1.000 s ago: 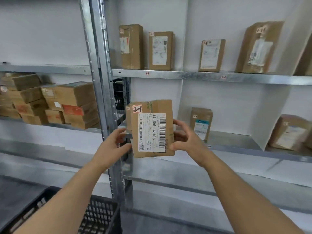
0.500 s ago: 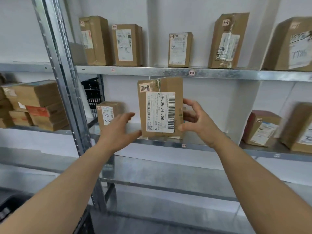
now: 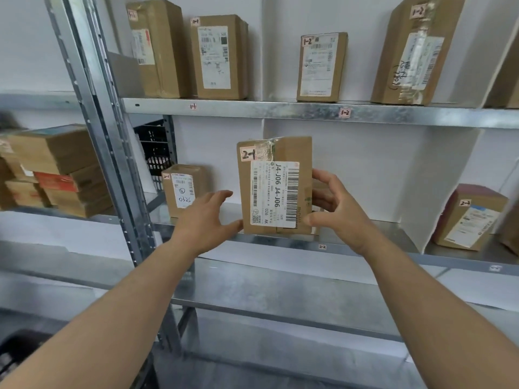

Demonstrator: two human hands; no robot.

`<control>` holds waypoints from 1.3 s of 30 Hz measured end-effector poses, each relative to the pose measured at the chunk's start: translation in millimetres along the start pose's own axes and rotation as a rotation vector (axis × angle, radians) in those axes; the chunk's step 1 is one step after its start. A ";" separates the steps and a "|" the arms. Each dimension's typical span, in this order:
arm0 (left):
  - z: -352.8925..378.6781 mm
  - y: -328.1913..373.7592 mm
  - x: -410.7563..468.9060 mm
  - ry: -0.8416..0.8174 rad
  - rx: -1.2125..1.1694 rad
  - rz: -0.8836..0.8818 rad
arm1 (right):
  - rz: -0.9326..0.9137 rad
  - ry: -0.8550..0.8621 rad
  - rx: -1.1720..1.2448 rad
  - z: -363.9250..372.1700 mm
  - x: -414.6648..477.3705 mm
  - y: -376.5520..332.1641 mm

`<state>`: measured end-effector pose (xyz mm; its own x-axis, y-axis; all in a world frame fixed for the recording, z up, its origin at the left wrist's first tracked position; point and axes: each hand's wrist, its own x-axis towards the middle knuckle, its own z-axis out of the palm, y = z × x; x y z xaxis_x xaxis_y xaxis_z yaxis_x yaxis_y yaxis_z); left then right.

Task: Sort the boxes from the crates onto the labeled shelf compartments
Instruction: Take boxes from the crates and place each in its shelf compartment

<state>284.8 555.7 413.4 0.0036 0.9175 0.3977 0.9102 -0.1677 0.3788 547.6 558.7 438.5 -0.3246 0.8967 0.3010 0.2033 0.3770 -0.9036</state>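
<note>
So the box tagged 2-1 is held upright right at the front edge of the middle shelf, barcode label facing the camera. It's gripped by the right hand: thumb pressed on the lower right of the front, fingers curled round the right side and behind. The left hand is spread open, its fingers straight and apart, with only the thumb touching the box's lower left corner. Whether the box's bottom is actually set down on the shelf can't be told. A small box, also tagged 2-1, is stood just left of it, further back. A 2-2 tag is stuck on the shelf edge just below and right of the held box. A black crate is glimpsed bottom left, blurred.
</note>
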 end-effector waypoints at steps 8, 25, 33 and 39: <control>-2.4 -93.7 47.7 -0.048 0.055 -0.069 | 0.071 0.013 -0.014 72.2 80.5 18.5; 40.4 -229.3 151.2 -0.290 0.027 -0.066 | 0.267 0.182 0.017 158.3 200.9 92.3; 86.5 -224.3 177.2 -0.489 -0.341 -0.050 | 0.335 0.228 0.041 162.4 224.5 132.7; 113.1 -211.3 198.6 -0.481 -0.563 -0.165 | 0.385 0.221 -0.005 166.8 242.7 161.0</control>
<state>140.0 814.1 317.8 0.1836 0.9811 -0.0603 0.5660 -0.0554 0.8225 347.5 798.3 315.3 -0.0197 0.9998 0.0014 0.2757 0.0068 -0.9612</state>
